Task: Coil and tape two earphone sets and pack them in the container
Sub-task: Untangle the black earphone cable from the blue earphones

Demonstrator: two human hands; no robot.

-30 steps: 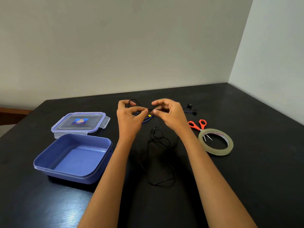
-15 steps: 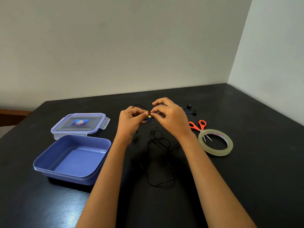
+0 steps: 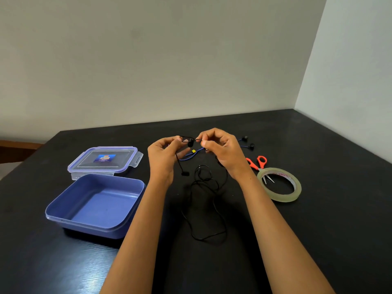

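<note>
Black tabletop against pale walls: start of coiling the black earphone set (image 3: 203, 200).

Both hands sit at the table's centre, pinched closed on the upper cord: left hand (image 3: 164, 158) and right hand (image 3: 222, 151) each nip it between thumb and fingertips, one earbud dangling below the left. Remaining cord lies in slack loops toward 6 o'clock. Blue earphone set (image 3: 192, 154) rests behind the hands, untouched. Container (image 3: 93, 224) stands open at 8 o'clock, lid (image 3: 104, 159) at 10; tape roll (image 3: 280, 184) and scissors (image 3: 257, 163) at 3. Cord likely light, limp, tangle-prone; best held near the earbuds, looped without tugging.
</note>
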